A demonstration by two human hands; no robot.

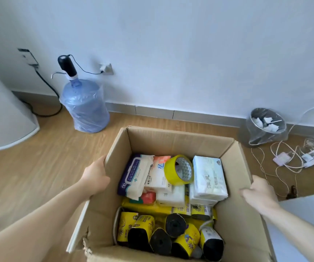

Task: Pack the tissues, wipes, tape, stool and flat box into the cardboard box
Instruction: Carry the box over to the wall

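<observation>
I see the left hand (95, 176) and right hand (259, 193), fingers clamped on opposite walls of the cardboard box (177, 142) on the floor, probably steadying it; tape (178, 170), wipes (135, 173) and tissues (208, 176) lie inside toward 12 o'clock.

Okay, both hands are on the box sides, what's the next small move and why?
Probably set the box down steady and let go. The left hand and right hand both grip its side flaps, so neither is free. Tape, wipes and tissues are inside, but no stool or flat box shows there.
</observation>
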